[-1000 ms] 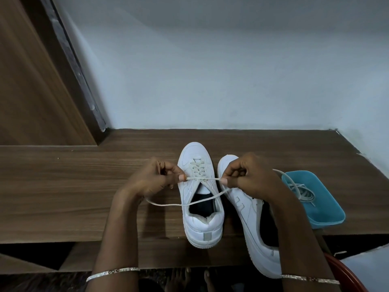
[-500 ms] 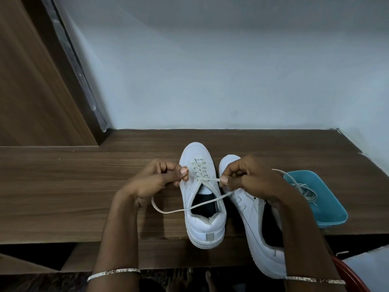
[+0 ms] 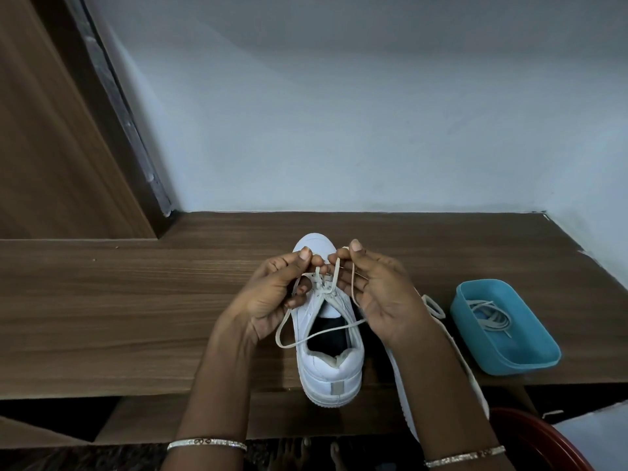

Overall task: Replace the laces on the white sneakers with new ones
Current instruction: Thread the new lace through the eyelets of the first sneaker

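Observation:
A white sneaker (image 3: 328,365) stands heel toward me on the wooden table (image 3: 119,307). A cream lace (image 3: 319,333) runs through its eyelets, and one slack length loops across the shoe's opening. My left hand (image 3: 272,297) pinches one strand over the tongue, palm up. My right hand (image 3: 377,294) pinches the other strand beside it, fingertips almost touching the left hand's. The second white sneaker (image 3: 438,338) lies to the right, mostly hidden under my right forearm.
A teal plastic tray (image 3: 530,358) holding a loose coiled lace (image 3: 492,319) sits on the table at the right. A red rim (image 3: 543,436) shows at the bottom right. A wooden panel rises at the left, and a pale wall stands behind the table.
Both hands have turned palm up and moved forward over the sneaker's tongue, drawing the lace strands together. The sneakers and tray stay where they were.

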Available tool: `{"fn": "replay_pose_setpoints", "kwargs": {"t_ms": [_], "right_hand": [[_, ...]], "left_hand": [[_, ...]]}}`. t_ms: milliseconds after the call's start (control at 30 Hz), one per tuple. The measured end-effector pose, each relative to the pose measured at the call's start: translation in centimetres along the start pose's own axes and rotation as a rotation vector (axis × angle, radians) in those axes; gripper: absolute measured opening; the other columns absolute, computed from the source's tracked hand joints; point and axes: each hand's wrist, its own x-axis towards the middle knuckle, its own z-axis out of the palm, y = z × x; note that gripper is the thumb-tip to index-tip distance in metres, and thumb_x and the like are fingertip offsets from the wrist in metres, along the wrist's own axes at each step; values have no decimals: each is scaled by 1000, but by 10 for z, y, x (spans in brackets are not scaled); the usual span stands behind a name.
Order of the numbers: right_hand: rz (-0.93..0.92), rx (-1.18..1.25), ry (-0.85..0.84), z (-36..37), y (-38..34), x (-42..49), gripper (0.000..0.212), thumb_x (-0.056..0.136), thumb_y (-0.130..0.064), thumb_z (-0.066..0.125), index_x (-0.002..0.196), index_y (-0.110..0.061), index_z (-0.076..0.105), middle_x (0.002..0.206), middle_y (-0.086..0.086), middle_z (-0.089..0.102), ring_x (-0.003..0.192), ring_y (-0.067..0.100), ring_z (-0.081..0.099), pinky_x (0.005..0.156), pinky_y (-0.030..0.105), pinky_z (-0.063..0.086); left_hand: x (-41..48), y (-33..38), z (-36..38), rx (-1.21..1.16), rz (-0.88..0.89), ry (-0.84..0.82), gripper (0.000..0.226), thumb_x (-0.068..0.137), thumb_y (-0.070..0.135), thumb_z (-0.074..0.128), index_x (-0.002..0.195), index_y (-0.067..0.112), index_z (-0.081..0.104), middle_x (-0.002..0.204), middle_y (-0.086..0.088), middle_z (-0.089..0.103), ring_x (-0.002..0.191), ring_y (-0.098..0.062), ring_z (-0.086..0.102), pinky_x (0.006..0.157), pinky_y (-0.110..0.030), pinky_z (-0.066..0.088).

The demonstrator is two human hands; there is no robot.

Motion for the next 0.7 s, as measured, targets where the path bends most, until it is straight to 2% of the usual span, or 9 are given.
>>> {"fn": "replay_pose_setpoints", "kwargs": {"t_ms": [67,167,333,467,600,700], "right_hand": [[42,58,26,1,4,0,23,100,-17,56,88,-2,68,81,11,73,69,21,73,64,29,61],[77,93,55,1,7,3,22,102,-17,54,91,-4,67,83,10,70,69,19,72,72,30,60],[90,122,64,0,11,6,21,99,-20,59,97,-2,69,98,18,69,92,28,69,77,32,62],[54,130,24,-2,12,2,23,97,-18,62,105,2,69,92,15,74,80,20,73,68,28,62],[54,117,-21,0,14,2,19,98,-1,54,108,8,68,88,14,70,70,15,68,62,24,59],[37,119,-41,2,15,2,21,97,3,53,111,8,67,88,15,70,67,15,67,62,24,59]], "left_hand": [[0,-1,-1,-48,-23,-25,21,90,21,58,85,6,71,75,-2,62,50,-4,38,35,-12,31],[1,-3,-1,-93,-49,-71,20,92,20,57,90,7,72,78,-3,57,50,-4,36,37,-13,30],[3,-7,5,-119,-62,-75,21,90,22,58,93,8,73,75,-2,56,44,-1,32,35,-11,26],[5,-9,4,-132,-83,-51,22,87,16,62,97,2,75,77,-4,59,48,-1,41,40,-11,36],[4,-8,-2,-120,-88,-88,27,88,8,60,110,-2,72,87,-10,67,56,-3,50,51,-12,46],[3,-6,-2,-82,-74,-81,19,84,7,64,99,2,76,86,-11,69,56,-4,53,53,-11,48]]}}
